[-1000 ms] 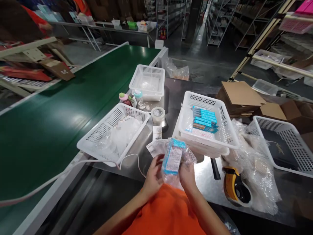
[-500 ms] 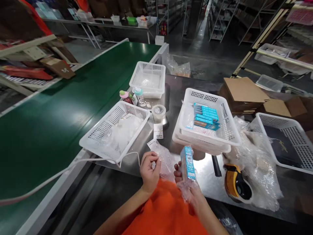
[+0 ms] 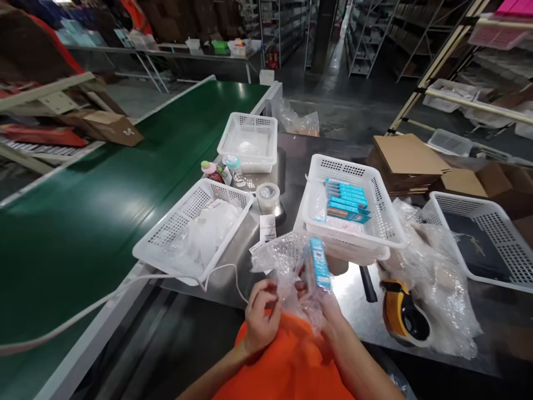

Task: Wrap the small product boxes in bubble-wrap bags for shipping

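Head view: low in the frame's centre, a bubble wrap sheet (image 3: 283, 261) is pinched by the left hand (image 3: 259, 322); the right hand (image 3: 328, 311) grips a blue box (image 3: 320, 270), seemingly part-wrapped, just below a white basket (image 3: 353, 233).
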`<state>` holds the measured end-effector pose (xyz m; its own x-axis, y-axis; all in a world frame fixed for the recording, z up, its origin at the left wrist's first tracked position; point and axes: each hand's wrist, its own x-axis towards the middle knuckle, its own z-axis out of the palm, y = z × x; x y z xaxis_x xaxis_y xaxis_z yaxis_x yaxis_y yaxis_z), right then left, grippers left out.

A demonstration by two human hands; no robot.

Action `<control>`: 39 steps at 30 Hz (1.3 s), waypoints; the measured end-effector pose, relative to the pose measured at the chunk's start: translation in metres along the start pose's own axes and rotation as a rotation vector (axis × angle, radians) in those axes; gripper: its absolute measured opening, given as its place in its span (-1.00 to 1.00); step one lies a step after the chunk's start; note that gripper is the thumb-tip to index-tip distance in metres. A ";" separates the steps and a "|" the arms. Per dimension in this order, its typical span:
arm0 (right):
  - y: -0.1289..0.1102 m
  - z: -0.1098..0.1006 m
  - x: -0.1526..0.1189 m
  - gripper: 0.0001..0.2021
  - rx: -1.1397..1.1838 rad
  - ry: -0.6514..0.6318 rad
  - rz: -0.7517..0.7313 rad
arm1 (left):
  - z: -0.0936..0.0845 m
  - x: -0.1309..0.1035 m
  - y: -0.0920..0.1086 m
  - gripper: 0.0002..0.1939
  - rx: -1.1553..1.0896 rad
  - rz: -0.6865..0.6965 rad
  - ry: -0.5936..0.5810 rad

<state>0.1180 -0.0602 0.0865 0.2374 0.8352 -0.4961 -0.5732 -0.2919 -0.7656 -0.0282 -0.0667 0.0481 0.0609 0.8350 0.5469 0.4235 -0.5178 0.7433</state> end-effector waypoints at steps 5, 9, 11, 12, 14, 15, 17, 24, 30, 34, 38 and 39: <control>-0.005 -0.001 0.009 -0.84 -0.085 -0.015 -0.084 | -0.012 0.000 0.008 -0.86 -0.028 -0.078 -0.423; -0.014 -0.009 0.012 -0.69 -0.363 -0.112 -0.357 | -0.026 0.018 0.014 -0.96 0.001 -0.195 -0.126; -0.018 -0.012 0.013 -0.67 -0.469 -0.196 -0.421 | -0.022 0.033 0.011 -0.76 0.023 -0.319 -0.090; -0.020 -0.013 0.013 -0.67 -0.510 -0.234 -0.446 | -0.017 0.041 0.009 -0.68 0.030 -0.394 -0.123; -0.021 -0.014 0.013 -0.68 -0.566 -0.292 -0.485 | -0.007 0.055 0.004 -0.68 0.024 -0.494 -0.208; -0.021 -0.013 0.013 -0.69 -0.580 -0.309 -0.499 | -0.003 0.061 0.001 -0.74 0.017 -0.512 -0.234; -0.019 -0.012 0.011 -0.70 -0.595 -0.335 -0.506 | 0.003 0.067 -0.004 -0.79 -0.011 -0.512 -0.257; -0.017 -0.015 0.014 -0.65 -0.639 -0.383 -0.488 | 0.003 0.064 -0.020 -0.87 -0.068 -0.458 -0.339; -0.033 -0.033 0.025 -0.53 -0.614 0.040 -0.614 | -0.015 0.069 -0.040 -0.84 0.313 -0.404 -0.213; -0.030 -0.028 0.017 -0.48 -0.698 -0.111 -0.583 | -0.018 0.074 -0.039 -0.85 0.599 -0.444 -0.346; -0.008 -0.018 0.008 -0.62 -1.033 -0.252 -0.492 | -0.010 0.078 -0.023 -0.82 0.708 -0.467 -0.474; -0.002 -0.018 0.007 -0.68 -1.160 -0.246 -0.491 | -0.008 0.079 -0.018 -0.81 0.721 -0.487 -0.502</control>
<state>0.1347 -0.0619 0.0777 0.0067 0.9976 -0.0684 0.5775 -0.0597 -0.8142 -0.0378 0.0072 0.0809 0.0389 0.9938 -0.1040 0.9402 -0.0011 0.3407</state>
